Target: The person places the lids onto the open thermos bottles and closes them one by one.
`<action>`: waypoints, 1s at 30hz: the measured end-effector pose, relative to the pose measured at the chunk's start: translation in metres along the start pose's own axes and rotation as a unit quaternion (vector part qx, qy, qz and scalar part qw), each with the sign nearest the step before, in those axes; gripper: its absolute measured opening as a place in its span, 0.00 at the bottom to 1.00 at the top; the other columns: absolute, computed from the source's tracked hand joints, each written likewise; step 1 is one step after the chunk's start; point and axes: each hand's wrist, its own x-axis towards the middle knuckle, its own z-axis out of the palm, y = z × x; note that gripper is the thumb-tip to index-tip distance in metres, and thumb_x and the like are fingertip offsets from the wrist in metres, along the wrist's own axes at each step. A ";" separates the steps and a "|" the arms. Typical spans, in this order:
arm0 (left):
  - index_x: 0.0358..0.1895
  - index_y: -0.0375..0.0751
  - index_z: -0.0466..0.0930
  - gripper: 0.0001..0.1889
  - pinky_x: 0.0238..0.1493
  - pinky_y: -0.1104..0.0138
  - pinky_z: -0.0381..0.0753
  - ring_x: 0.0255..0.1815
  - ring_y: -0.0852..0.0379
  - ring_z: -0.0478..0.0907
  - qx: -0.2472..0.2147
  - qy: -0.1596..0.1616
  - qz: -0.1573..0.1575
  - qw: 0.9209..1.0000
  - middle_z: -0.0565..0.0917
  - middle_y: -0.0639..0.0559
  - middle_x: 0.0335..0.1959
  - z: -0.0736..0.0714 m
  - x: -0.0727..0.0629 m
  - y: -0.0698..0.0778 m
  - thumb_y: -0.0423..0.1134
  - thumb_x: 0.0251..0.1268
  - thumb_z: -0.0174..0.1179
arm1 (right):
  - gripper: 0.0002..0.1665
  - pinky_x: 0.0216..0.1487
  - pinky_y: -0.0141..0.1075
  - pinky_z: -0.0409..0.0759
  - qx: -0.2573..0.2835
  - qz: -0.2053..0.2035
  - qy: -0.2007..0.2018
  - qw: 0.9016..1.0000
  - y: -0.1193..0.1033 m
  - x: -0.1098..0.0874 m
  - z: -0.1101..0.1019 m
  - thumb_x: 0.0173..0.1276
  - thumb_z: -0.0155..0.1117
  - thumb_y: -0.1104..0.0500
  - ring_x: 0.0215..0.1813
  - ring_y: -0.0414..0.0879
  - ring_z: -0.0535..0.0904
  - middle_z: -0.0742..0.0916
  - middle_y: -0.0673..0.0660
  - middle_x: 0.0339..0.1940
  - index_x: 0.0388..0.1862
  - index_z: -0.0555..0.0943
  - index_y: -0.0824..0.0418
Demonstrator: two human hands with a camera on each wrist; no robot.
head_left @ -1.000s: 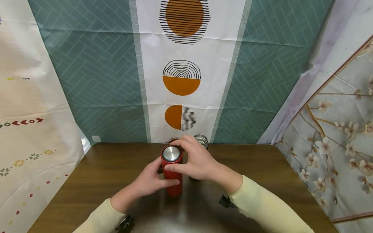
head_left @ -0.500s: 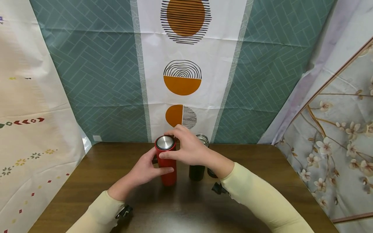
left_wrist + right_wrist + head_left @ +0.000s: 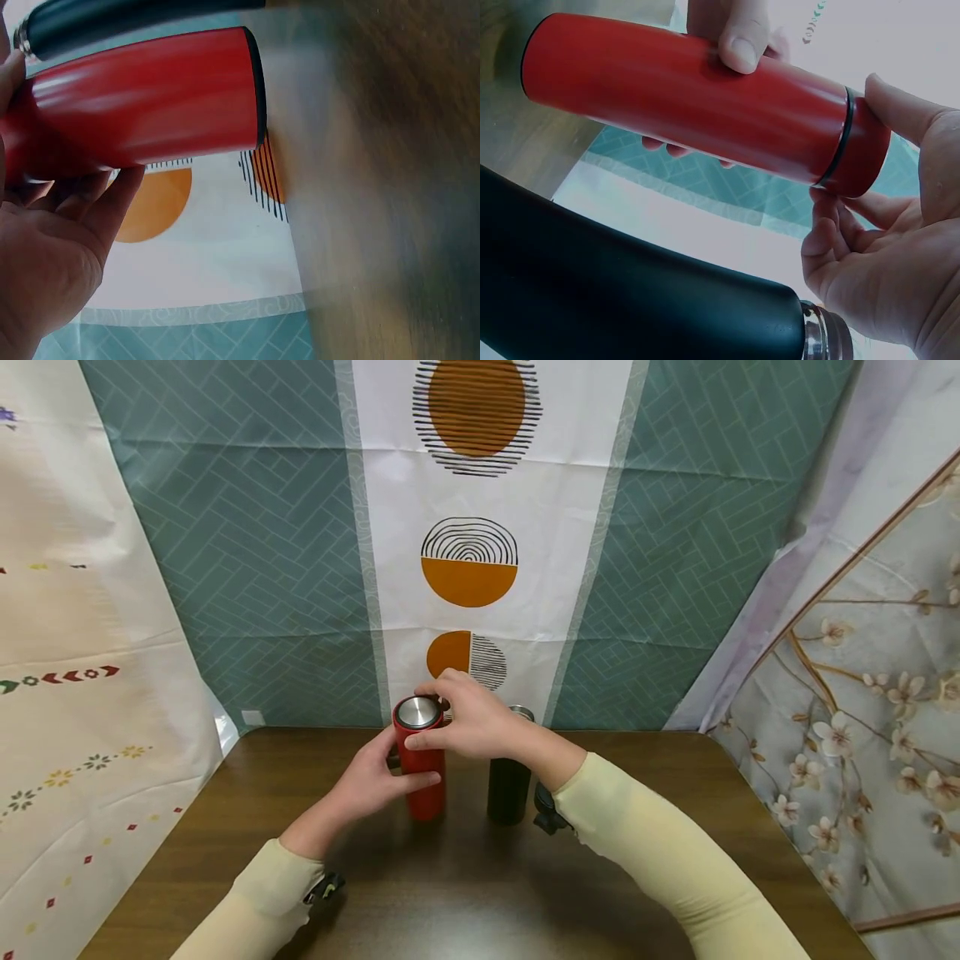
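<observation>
A red thermos with a brushed-metal disc on its lid is held upright in both hands, its base apparently just off the table. My left hand grips the body from the left, with the thumb across the near side. Around the red lid, which sits on the body with a dark ring at the seam, my right hand curls its thumb and fingers. Behind and to the right stands a dark thermos. Its bare steel neck shows in the right wrist view.
A small dark round object lies beside the dark thermos, partly hidden by my right wrist. Brown wood forms the table, with its far edge close to a patterned cloth hanging. Another cloth hangs to the right.
Both hands have moved the red thermos leftward and away from me. More of the dark thermos's body now shows, though my right hand covers more of its neck.
</observation>
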 end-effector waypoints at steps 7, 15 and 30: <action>0.78 0.58 0.76 0.41 0.64 0.44 0.83 0.63 0.48 0.84 -0.009 0.003 -0.016 1.000 0.87 0.55 0.65 -0.004 0.009 -0.009 0.48 0.63 0.85 | 0.36 0.53 0.40 0.79 -0.002 0.001 -0.007 1.000 0.003 0.012 0.000 0.71 0.81 0.41 0.56 0.50 0.76 0.82 0.51 0.54 0.70 0.84 0.57; 0.77 0.56 0.76 0.40 0.63 0.46 0.83 0.62 0.47 0.84 -0.004 0.011 -0.034 0.999 0.87 0.54 0.65 -0.007 0.012 -0.019 0.49 0.63 0.85 | 0.36 0.53 0.39 0.80 -0.015 0.013 -0.013 1.000 0.008 0.023 0.006 0.72 0.80 0.41 0.56 0.46 0.74 0.82 0.49 0.54 0.72 0.84 0.57; 0.78 0.56 0.76 0.40 0.64 0.45 0.82 0.62 0.47 0.84 -0.012 0.011 -0.042 0.999 0.87 0.54 0.65 -0.007 0.012 -0.030 0.50 0.63 0.84 | 0.36 0.51 0.37 0.81 -0.051 0.024 -0.028 0.998 0.005 0.029 0.012 0.72 0.79 0.40 0.57 0.46 0.74 0.83 0.50 0.55 0.71 0.83 0.57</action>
